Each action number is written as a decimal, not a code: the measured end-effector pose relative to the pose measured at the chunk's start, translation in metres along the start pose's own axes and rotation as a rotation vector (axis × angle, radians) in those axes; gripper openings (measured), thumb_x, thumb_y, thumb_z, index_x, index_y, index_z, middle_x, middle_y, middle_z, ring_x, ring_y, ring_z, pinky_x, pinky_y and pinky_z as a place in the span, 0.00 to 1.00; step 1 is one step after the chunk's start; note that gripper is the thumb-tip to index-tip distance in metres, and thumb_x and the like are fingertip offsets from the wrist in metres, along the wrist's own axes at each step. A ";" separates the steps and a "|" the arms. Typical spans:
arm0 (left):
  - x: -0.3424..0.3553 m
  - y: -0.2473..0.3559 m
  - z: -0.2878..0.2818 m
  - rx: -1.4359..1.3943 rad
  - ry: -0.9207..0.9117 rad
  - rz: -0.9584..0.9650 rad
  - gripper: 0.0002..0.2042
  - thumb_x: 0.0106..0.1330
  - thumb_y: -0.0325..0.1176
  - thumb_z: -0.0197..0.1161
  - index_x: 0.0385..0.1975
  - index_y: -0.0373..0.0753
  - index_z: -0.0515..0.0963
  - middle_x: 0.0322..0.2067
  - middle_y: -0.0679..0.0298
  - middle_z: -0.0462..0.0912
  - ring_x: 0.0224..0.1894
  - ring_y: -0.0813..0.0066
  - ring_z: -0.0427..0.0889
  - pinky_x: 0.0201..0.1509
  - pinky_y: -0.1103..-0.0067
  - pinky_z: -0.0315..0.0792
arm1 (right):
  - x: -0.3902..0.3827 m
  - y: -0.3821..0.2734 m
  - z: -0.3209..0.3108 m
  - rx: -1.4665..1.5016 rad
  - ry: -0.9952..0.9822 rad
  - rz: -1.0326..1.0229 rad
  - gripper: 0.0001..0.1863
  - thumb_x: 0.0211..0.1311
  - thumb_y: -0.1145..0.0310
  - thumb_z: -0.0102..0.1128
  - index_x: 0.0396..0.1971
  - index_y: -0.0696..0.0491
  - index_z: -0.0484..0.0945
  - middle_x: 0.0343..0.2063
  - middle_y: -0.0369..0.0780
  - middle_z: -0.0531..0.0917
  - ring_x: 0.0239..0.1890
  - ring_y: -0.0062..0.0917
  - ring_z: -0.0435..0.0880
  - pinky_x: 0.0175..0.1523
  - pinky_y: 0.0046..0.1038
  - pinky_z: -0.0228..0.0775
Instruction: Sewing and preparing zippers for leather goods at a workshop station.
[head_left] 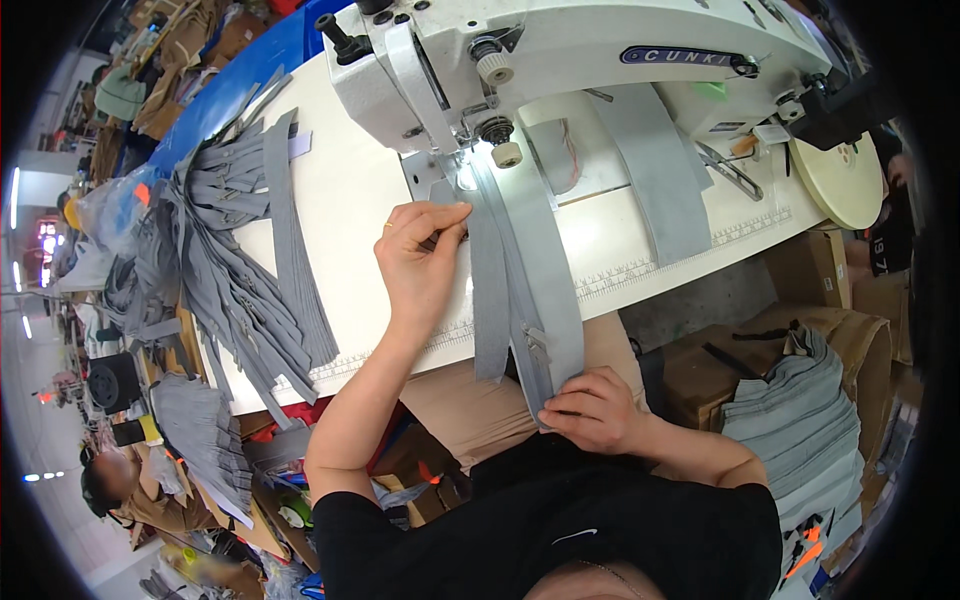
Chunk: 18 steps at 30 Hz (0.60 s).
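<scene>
A grey zipper (517,290) runs from beneath the lit needle area of a white sewing machine (560,50) down over the table's near edge. Grey fabric strips lie along it, a narrow strip (489,300) on the left and a wider one (553,270) on the right. My left hand (422,250) is closed in a pinch at the narrow strip's left edge, just below the needle. Near my lap, my right hand (595,412) grips the zipper's lower end, its thumb and fingers closed on it. A metal slider (536,345) shows just above those fingers.
Many grey zippers (250,260) are heaped on the table's left side. More grey fabric (650,170) lies right of the needle, near tweezers (730,172) and a pale round disc (835,180). Stacked grey pieces (800,420) rest on cardboard at right. A person (150,490) sits far left.
</scene>
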<state>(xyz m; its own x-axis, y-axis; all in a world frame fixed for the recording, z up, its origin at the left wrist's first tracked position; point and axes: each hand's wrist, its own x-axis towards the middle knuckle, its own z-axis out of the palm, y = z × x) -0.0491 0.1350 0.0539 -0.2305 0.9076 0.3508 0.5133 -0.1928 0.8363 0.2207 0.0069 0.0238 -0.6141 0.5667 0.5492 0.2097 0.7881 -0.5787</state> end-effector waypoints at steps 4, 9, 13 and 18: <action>-0.001 0.000 0.002 -0.047 0.002 -0.034 0.10 0.57 0.17 0.72 0.36 0.39 0.91 0.33 0.64 0.88 0.41 0.72 0.82 0.44 0.77 0.76 | 0.010 0.003 -0.001 -0.024 0.003 0.009 0.16 0.50 0.71 0.76 0.42 0.49 0.89 0.40 0.30 0.87 0.43 0.26 0.83 0.49 0.32 0.71; -0.001 0.000 0.001 -0.050 0.013 -0.034 0.11 0.57 0.16 0.71 0.36 0.39 0.91 0.33 0.64 0.88 0.41 0.71 0.82 0.44 0.77 0.76 | 0.028 0.008 0.000 -0.061 0.015 0.010 0.16 0.48 0.72 0.75 0.41 0.50 0.88 0.39 0.31 0.85 0.43 0.27 0.83 0.51 0.34 0.70; -0.001 0.000 0.001 -0.058 0.016 -0.056 0.11 0.57 0.16 0.71 0.36 0.38 0.91 0.34 0.63 0.88 0.41 0.71 0.82 0.44 0.77 0.77 | 0.044 0.011 -0.001 -0.088 0.030 0.033 0.16 0.47 0.72 0.75 0.39 0.51 0.88 0.38 0.32 0.84 0.42 0.28 0.81 0.50 0.34 0.68; -0.002 0.000 0.001 -0.089 0.024 -0.082 0.10 0.57 0.16 0.71 0.35 0.38 0.91 0.34 0.64 0.88 0.40 0.72 0.82 0.43 0.78 0.77 | 0.063 0.018 -0.003 -0.084 0.035 0.066 0.16 0.46 0.72 0.75 0.39 0.52 0.87 0.37 0.33 0.84 0.41 0.29 0.80 0.49 0.34 0.67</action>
<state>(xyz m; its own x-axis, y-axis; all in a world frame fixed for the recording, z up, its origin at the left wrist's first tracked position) -0.0484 0.1339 0.0528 -0.2894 0.9127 0.2886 0.4163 -0.1515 0.8965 0.1886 0.0571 0.0500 -0.5699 0.6251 0.5334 0.3126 0.7652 -0.5628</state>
